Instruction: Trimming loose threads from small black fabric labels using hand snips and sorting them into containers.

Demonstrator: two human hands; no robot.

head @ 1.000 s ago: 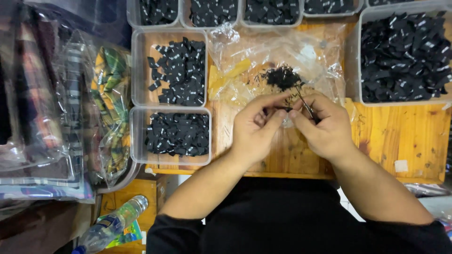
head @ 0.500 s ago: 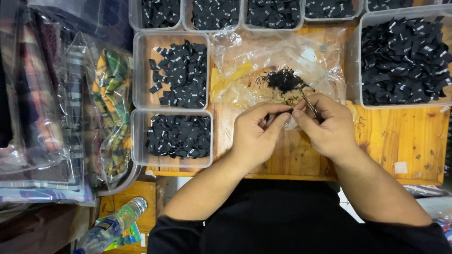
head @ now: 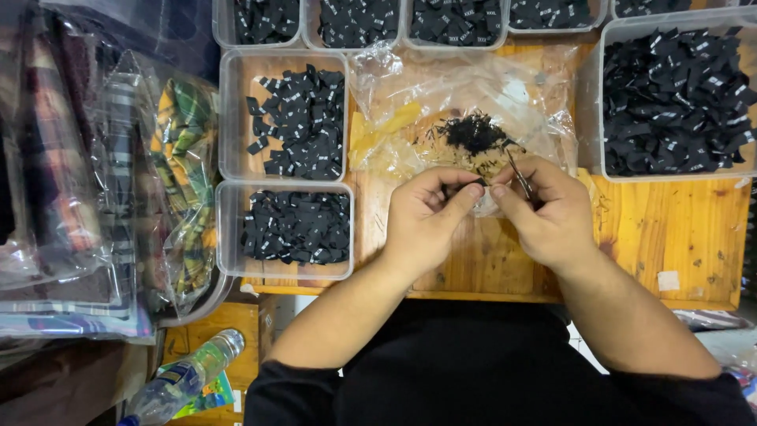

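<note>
My left hand [head: 430, 217] pinches a small black fabric label [head: 477, 183] between thumb and fingers over the wooden table [head: 662, 252]. My right hand [head: 548, 213] grips small metal snips [head: 519, 175], whose tips point up toward the label. Just beyond both hands lies a clear plastic bag [head: 465, 102] with a small heap of black thread trimmings [head: 471, 132] on it.
Clear plastic tubs full of black labels stand to the left [head: 288, 122] [head: 285, 229], to the right [head: 674, 99] and along the far edge [head: 453, 20]. Bagged plaid fabrics [head: 118, 181] are stacked at the left. A plastic bottle [head: 177, 383] lies low left.
Both hands have stayed close together below the trimmings heap; the fingers have shifted slightly around the label and the snips.
</note>
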